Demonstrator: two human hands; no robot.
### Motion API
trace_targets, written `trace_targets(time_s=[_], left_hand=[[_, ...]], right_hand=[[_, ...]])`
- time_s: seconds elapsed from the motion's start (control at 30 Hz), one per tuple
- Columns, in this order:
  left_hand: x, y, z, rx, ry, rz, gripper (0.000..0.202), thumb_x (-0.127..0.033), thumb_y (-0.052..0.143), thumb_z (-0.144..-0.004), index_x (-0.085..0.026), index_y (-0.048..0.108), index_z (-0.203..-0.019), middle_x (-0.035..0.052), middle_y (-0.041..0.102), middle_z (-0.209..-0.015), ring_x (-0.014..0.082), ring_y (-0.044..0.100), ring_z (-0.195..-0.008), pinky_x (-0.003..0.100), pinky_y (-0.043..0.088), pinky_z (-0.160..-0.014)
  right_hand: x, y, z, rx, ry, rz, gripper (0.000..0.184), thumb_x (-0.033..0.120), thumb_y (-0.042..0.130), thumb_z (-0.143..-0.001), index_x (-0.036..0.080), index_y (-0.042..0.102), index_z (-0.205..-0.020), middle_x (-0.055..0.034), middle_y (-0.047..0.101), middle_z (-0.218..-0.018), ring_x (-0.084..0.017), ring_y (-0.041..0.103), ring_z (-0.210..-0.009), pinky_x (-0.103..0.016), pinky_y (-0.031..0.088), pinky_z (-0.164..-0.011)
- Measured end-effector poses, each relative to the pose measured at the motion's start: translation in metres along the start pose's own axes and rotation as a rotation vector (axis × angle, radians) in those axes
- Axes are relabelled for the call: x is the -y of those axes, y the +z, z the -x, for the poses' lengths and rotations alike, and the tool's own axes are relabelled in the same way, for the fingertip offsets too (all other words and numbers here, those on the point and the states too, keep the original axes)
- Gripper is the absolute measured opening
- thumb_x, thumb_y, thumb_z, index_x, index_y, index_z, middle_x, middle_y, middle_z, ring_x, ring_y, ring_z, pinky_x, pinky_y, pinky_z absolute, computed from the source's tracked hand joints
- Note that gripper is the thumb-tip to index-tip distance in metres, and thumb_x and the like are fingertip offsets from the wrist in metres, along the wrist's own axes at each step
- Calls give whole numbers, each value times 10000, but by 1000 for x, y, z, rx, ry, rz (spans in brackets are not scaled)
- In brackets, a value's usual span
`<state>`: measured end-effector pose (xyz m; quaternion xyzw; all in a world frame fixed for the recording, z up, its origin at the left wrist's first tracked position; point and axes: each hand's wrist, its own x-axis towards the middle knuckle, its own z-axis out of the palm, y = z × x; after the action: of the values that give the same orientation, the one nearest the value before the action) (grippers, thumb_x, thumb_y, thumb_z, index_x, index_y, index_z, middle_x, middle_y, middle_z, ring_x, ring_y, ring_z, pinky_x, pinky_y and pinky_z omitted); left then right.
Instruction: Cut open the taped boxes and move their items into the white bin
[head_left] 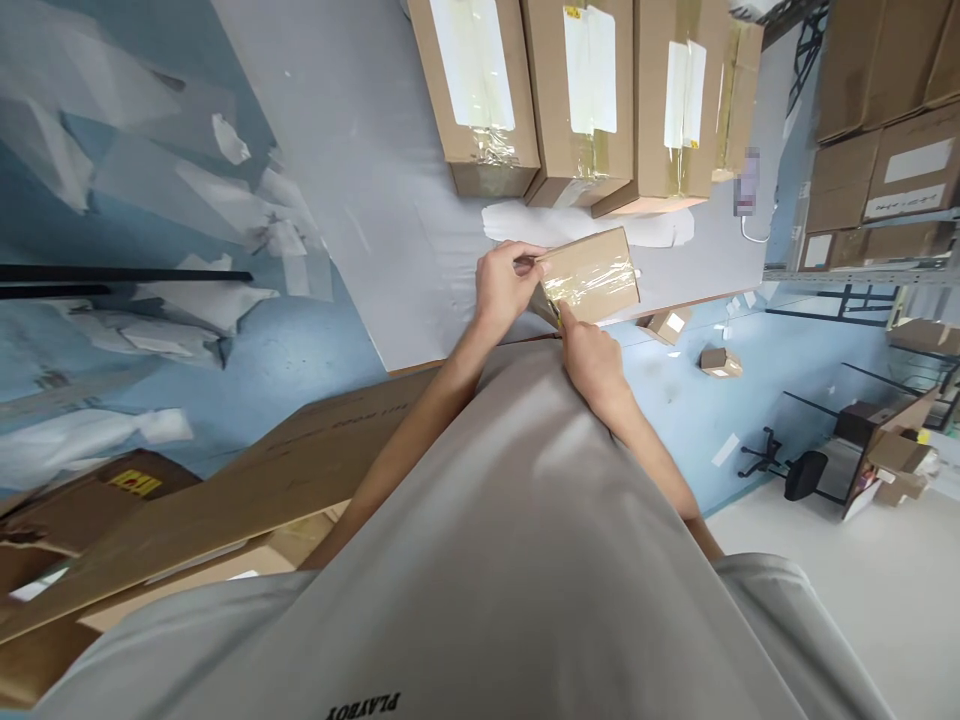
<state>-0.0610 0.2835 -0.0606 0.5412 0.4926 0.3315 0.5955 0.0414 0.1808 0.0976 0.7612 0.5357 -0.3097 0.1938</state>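
We held a small cardboard box [592, 277], plain brown and wrapped across its top in glossy clear tape, on the grey table [375, 180] just in front of a row of three larger taped boxes [577, 90]. Its long axis ran roughly parallel to that row, tilted slightly so its far end rose toward the row. Our left hand [504, 285] gripped the box's near end with fingers curled over the edge, while our right hand [592, 355] pinched its lower corner; all boxes were shut, contents unseen.
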Motion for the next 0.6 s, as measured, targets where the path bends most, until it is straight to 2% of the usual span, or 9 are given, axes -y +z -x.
trace_targets(time_s=[0.13,0.33,0.4,0.47,0.53,0.6], left_hand=[[0,-2,-1,-6,9,3,211,-190,798,-922,-217,842,-1127,38,811,-1123,243,772,-1102,399,701,-1030],[-2,-4,3,12,10,-18,192,-247,813,-942,-207,841,-1128,51,815,-1153,244,773,-1112,382,699,-1026],[-2,-5,4,8,13,-16,197,-271,816,-945,-204,845,-1127,56,820,-1164,242,774,-1103,380,700,-1025],[-1,-6,4,5,10,-11,204,-294,823,-942,-204,846,-1124,58,823,-1167,242,773,-1097,382,701,-1026],[0,-6,3,8,2,-15,214,-302,830,-938,-205,843,-1128,59,823,-1168,247,770,-1105,391,699,-1033],[0,-7,0,8,-4,-30,220,-281,828,-933,-204,839,-1138,59,820,-1170,250,767,-1113,398,694,-1045]], right_hand=[[3,1,0,5,-9,39,668,225,316,-1177,272,342,-1843,-222,843,-1253,-408,825,-1107,-542,655,-940],[-8,5,20,5,-13,11,616,274,420,-1168,278,484,-1781,-215,859,-1173,-397,837,-1042,-517,650,-938],[-23,3,22,-62,-59,-60,583,336,434,-1180,296,511,-1756,-174,871,-1146,-383,830,-1039,-500,642,-965],[-44,-3,15,-194,-74,-164,554,414,436,-1190,277,547,-1715,-159,863,-1215,-384,813,-1121,-494,623,-1024],[-70,-9,-1,-368,-15,-256,531,469,440,-1188,210,614,-1618,-195,820,-1336,-392,778,-1229,-497,599,-1079],[-96,-13,-21,-492,122,-315,467,488,489,-1169,162,700,-1428,-235,796,-1327,-390,769,-1224,-487,593,-1074]])
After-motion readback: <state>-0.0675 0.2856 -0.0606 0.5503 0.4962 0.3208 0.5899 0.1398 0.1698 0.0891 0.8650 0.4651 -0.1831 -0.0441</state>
